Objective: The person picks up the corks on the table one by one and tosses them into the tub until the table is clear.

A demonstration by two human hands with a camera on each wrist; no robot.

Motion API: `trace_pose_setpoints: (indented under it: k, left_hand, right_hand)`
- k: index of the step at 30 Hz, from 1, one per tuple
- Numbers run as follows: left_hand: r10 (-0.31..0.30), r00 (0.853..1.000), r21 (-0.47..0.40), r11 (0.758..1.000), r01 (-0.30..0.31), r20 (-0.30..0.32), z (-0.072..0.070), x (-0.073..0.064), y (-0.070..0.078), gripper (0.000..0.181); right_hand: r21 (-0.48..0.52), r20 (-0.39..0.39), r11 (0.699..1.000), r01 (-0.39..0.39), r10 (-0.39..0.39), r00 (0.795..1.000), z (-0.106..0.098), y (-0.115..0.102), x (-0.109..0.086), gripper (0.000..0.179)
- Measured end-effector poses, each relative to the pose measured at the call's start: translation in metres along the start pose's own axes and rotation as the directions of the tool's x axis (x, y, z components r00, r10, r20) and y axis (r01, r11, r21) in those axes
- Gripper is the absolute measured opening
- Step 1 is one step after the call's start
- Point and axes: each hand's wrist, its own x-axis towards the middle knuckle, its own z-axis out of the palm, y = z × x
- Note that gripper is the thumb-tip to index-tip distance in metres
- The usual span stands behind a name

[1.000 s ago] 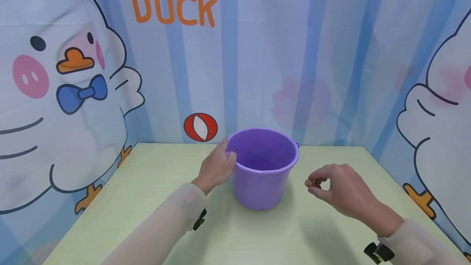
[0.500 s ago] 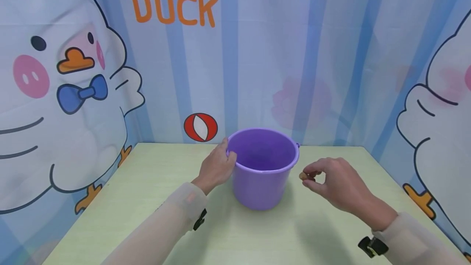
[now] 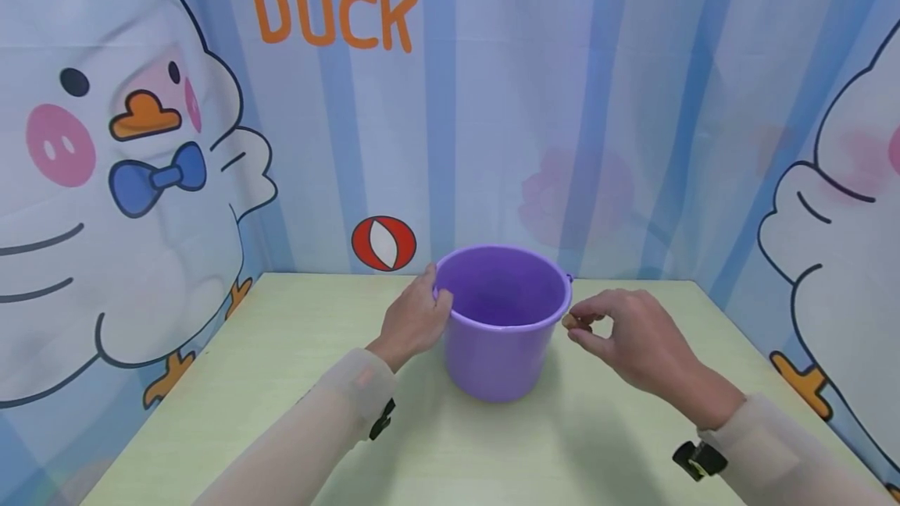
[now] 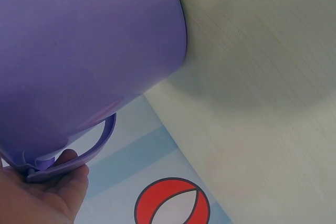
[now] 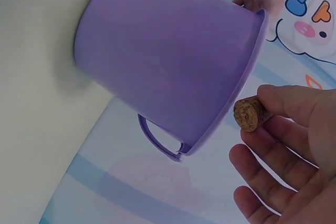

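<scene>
A purple bucket (image 3: 498, 361) stands upright on the pale table, its handle (image 4: 107, 136) hanging down behind it. My left hand (image 3: 415, 315) grips the left side of its rim, where the handle joins. Between the thumb and fingers of my right hand (image 3: 643, 346) a small brown cork (image 5: 249, 114) is pinched, its round end pointing toward the bucket. The cork is just right of the rim, a little apart from it, at about rim height. The other fingers of that hand are loosely curled in the right wrist view. The bucket's floor looks dark and is hard to make out.
The light wooden table (image 3: 295, 334) reaches back to a blue striped curtain (image 3: 485, 100) printed with ducks and lettering. The curtain also lines the left and right sides. Both sleeves carry a small dark device (image 3: 699, 460) near the wrist.
My right hand has moved left and upward with the cork, from well right of the bucket to close beside its rim. The left hand and the bucket have stayed in place.
</scene>
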Motion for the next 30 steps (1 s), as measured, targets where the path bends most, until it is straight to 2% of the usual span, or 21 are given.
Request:
trace_pose_setpoints:
  k: [8, 14, 20, 30]
  left_hand:
    - [0.001, 1.000, 0.007, 1.000, -0.001, 0.006, -0.001, -0.001, 0.000, 0.067]
    - [0.004, 1.000, 0.007, 1.000, -0.005, 0.005, -0.001, -0.001, 0.001, 0.067]
    - [0.009, 1.000, 0.002, 1.000, -0.009, 0.003, -0.001, -0.001, 0.001, 0.067]
    - [0.007, 1.000, 0.002, 1.000, -0.007, -0.001, -0.001, -0.002, 0.001, 0.066]
  right_hand:
    - [-0.002, -0.013, 1.000, 0.005, -0.005, 1.000, 0.002, -0.002, 0.010, 0.012]
    - [0.019, -0.012, 1.000, -0.021, 0.021, 1.000, 0.003, -0.005, 0.017, 0.008]
    - [0.047, -0.006, 0.998, -0.037, 0.038, 0.999, 0.004, -0.010, 0.022, 0.011]
    - [0.048, -0.001, 0.999, -0.020, 0.020, 1.000, 0.008, -0.010, 0.034, 0.010]
